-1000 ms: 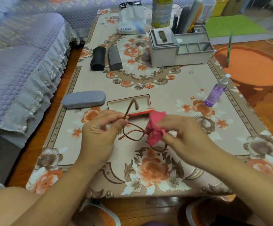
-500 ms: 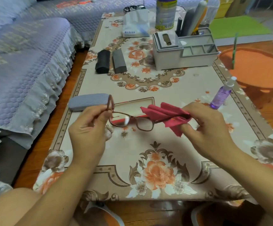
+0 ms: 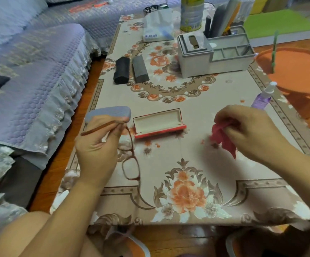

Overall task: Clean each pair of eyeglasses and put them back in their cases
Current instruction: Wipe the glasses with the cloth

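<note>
My left hand [image 3: 96,147] pinches brown-framed eyeglasses [image 3: 131,165] at one hinge; the frame hangs down over the table and one temple sticks out to the left. My right hand [image 3: 250,130] holds a crumpled pink cleaning cloth [image 3: 222,136], well apart from the glasses. An open red case [image 3: 157,122] with a pale lining lies empty between my hands. A closed grey-blue case [image 3: 109,111] lies just behind my left hand. Two closed dark cases, one black [image 3: 121,70] and one grey [image 3: 140,69], lie farther back.
A purple spray bottle [image 3: 263,97] stands behind my right hand at the table's right edge. A grey organiser [image 3: 213,56], a tissue pack [image 3: 157,28] and a can [image 3: 191,13] stand at the back. A sofa [image 3: 30,71] runs along the left, an orange stool [image 3: 298,71] at right.
My right hand pulled the cloth off the glasses and moved right. My left hand turned the glasses so that they hang downward from one hinge.
</note>
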A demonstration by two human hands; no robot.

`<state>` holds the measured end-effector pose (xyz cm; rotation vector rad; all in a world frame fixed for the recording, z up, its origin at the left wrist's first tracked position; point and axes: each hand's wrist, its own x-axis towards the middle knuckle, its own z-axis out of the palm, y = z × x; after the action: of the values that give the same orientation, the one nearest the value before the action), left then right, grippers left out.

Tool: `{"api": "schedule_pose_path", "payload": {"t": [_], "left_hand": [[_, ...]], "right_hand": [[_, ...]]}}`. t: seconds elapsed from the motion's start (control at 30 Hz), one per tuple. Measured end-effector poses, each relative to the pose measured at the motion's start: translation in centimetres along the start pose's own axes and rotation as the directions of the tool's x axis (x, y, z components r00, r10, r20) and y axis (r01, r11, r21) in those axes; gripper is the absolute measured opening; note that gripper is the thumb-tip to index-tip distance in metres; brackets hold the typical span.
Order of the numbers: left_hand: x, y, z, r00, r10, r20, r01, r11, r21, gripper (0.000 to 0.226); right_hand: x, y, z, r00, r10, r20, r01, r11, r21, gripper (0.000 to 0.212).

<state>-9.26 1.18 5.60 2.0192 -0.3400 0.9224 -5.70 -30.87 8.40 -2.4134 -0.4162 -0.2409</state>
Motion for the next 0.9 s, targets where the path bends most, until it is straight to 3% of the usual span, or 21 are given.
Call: {"api": "schedule_pose_path", "payload": {"t": [0.13, 0.23, 0.3, 0.4, 0.5, 0.6, 0.67, 0.8, 0.9], "left_hand": [[-0.3, 0.2, 1.1, 0.980, -0.158, 0.124, 0.171, 0.980, -0.102, 0.014], [-0.8, 0.1, 1.7, 0.971, -0.168, 0.172, 0.187, 0.977, -0.104, 0.023], [-1.2, -0.3, 2.1, 0.967, -0.180, 0.182, 0.207, 0.969, -0.138, 0.013], [-1.6, -0.4, 2.6, 0.970, -0.179, 0.166, 0.206, 0.965, -0.161, 0.015], [-1.5, 0.4, 3.0, 0.978, -0.151, 0.146, 0.170, 0.977, -0.126, 0.018], [-1.6, 0.5, 3.2, 0.970, -0.183, 0.159, 0.208, 0.965, -0.157, 0.016], [-1.8, 0.7, 3.4, 0.967, -0.205, 0.153, 0.233, 0.955, -0.187, 0.020], [-1.7, 1.7, 3.4, 0.969, -0.207, 0.133, 0.232, 0.948, -0.219, 0.011], [-1.7, 2.0, 3.1, 0.971, -0.208, 0.114, 0.229, 0.946, -0.231, 0.011]], "right_hand": [[0.4, 0.9, -0.2, 0.997, 0.073, -0.016, -0.074, 0.996, -0.051, 0.043], [0.5, 1.0, -0.7, 0.988, 0.154, 0.007, -0.154, 0.987, 0.036, 0.052], [0.6, 0.2, -1.3, 0.983, 0.179, 0.039, -0.183, 0.974, 0.134, 0.037], [0.4, -1.9, -2.2, 0.988, 0.117, 0.102, -0.144, 0.940, 0.310, 0.019], [0.1, -4.4, -3.3, 0.980, 0.024, 0.198, -0.140, 0.790, 0.597, 0.016], [-0.2, -6.2, -3.8, 0.922, -0.065, 0.381, -0.287, 0.547, 0.786, 0.018], [-0.6, -6.4, -2.5, 0.870, -0.077, 0.487, -0.385, 0.510, 0.769, 0.011], [-1.1, -5.3, 1.9, 0.861, 0.120, 0.494, -0.445, 0.647, 0.619, 0.010], [-1.1, -3.7, 3.1, 0.795, 0.226, 0.563, -0.574, 0.581, 0.577, 0.029]]}}
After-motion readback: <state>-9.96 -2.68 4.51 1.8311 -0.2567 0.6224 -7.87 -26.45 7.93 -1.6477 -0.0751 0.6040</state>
